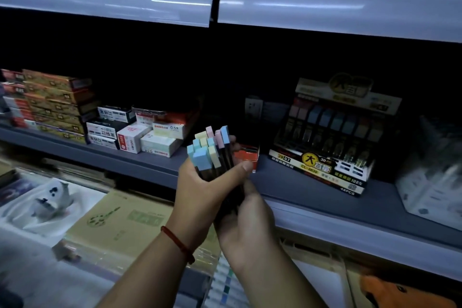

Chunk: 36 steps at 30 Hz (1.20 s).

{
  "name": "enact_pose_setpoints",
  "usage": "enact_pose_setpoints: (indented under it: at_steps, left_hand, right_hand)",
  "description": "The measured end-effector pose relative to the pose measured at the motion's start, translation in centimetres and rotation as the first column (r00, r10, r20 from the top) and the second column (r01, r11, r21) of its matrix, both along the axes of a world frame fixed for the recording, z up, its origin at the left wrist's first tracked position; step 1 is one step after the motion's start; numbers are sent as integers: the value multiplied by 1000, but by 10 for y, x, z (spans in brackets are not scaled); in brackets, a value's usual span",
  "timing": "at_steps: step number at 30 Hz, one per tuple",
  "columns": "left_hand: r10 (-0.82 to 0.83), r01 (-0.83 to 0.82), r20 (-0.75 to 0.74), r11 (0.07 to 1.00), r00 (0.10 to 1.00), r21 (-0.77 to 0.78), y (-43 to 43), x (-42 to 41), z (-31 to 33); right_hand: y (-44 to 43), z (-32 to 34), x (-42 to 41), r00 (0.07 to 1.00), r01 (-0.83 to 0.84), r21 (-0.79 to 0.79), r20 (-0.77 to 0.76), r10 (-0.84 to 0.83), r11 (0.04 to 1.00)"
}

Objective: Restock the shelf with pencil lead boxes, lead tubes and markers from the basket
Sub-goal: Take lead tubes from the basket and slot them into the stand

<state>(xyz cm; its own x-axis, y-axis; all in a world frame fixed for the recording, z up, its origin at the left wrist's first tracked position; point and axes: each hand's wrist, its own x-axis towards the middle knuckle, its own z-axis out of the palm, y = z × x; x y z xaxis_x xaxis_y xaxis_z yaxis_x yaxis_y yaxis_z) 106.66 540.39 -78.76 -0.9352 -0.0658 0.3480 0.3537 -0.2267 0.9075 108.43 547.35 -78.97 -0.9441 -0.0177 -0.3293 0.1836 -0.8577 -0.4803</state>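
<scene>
We hold lead tubes (210, 151) near shelf (280, 182) edge.
L hand (205, 190) & R hand (246, 222) fingers wrap the bunch; free room above.

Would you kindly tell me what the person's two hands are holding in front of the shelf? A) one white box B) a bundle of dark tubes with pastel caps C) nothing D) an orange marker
B: the left hand and right hand both grip the lead tubes, whose blue, yellow and pink caps point up.
</scene>
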Motion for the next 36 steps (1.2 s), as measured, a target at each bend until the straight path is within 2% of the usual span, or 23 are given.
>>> enact_pose_setpoints:
  at_steps: [4,7,10,12,14,15,16,17,18,19,20,22,25,27,30,36]
  left_hand:
    - [-12,16,63,998,998,-66,10,3,-7]
    - [47,-45,110,999,993,-21,18,2,-8]
    - [66,-80,148,992,987,95,20,-6,-2]
    - [42,-58,131,991,990,123,20,-13,3]
    - [3,-12,95,995,996,101,20,-20,8]
    - [-16,9,83,997,996,82,21,-23,10]
    - [-39,35,74,998,996,61,22,-25,11]
    - [-60,58,68,998,996,36,24,-28,11]
    - [-77,76,62,997,995,7,25,-31,11]
    - [-101,102,59,995,993,-12,27,-33,9]
    - [-124,125,57,992,991,-17,29,-36,7]
    - [-160,161,69,987,985,-11,32,-43,4]
    - [-182,183,63,983,981,4,34,-52,2]
    - [-205,205,61,979,977,5,34,-57,2]
    - [-247,249,85,968,965,-17,32,-60,2]
    - [-312,314,103,950,944,2,29,-51,8]
  right_hand:
    - [7,-1,2,999,46,42,-15,-46,998]
    - [14,-6,0,998,45,128,-41,-40,991]
    - [23,-9,-3,995,10,390,-93,29,921]
    - [36,-4,-5,985,20,596,-148,86,802]
    - [53,2,-7,963,141,766,-252,91,627]
    - [63,3,-8,945,247,828,-320,63,503]
    - [75,2,-11,916,370,872,-400,30,322]
    - [87,1,-15,875,480,874,-483,21,82]
    - [97,0,-19,835,547,821,-548,41,-165]
    - [107,-1,-24,806,570,736,-588,73,-366]
    - [114,-1,-29,800,555,664,-592,102,-501]
    - [125,0,-36,858,441,614,-503,105,-655]
    - [133,1,-44,954,234,630,-296,49,-741]
    - [135,-1,-49,967,179,601,-252,27,-779]
    - [136,-5,-54,959,190,566,-283,28,-802]
    - [141,-12,-35,937,303,593,-327,121,-746]
